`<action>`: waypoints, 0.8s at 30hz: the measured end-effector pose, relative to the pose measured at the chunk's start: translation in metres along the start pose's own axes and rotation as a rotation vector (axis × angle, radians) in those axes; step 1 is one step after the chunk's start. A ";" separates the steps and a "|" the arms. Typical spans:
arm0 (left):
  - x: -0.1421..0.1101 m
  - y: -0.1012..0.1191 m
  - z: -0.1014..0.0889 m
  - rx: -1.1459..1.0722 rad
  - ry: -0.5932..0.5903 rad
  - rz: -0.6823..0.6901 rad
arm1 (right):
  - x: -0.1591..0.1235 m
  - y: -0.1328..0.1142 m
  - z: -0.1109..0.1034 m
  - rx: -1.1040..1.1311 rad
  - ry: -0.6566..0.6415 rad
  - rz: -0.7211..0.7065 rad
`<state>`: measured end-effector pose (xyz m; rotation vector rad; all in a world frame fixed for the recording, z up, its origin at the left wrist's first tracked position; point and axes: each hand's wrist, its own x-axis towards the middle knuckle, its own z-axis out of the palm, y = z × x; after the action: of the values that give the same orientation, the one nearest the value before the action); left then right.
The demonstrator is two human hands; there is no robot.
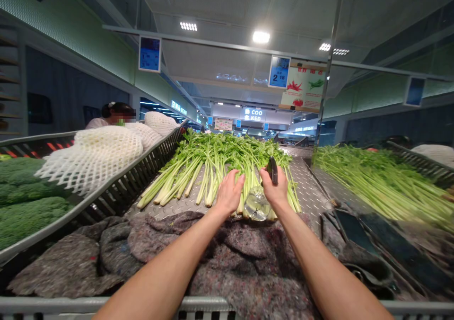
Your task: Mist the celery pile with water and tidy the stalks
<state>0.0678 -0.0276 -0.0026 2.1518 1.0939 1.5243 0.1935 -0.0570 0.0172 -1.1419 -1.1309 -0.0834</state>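
My right hand is wrapped round a spray bottle with a black spray head and a clear body that holds some liquid. The bottle is in front of the cut ends of celery stalks, which lie side by side on a metal shelf with their leaves pointing away from me. To the left of the bottle, my left hand is over the celery, thumb apart from the fingers and nothing visible in it. Whether its fingertips touch the stalks I cannot tell.
Crumpled grey felt cloth covers the front of the display. At left, a black crate holds broccoli and white foam netting. A mirrored panel stands at right. Behind the crate is a person.
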 end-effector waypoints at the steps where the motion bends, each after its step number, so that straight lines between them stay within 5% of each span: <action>1: 0.000 0.000 0.000 -0.005 -0.002 0.004 | 0.000 0.001 0.000 -0.008 0.005 0.002; 14: 0.002 -0.006 0.000 0.018 0.032 0.006 | 0.003 0.004 0.001 -0.022 0.050 0.029; 24: 0.001 -0.006 0.000 0.048 0.026 0.017 | -0.002 0.003 0.001 -0.002 -0.042 -0.016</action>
<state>0.0655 -0.0231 -0.0055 2.1844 1.1344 1.5524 0.1936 -0.0551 0.0138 -1.1417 -1.1771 -0.0733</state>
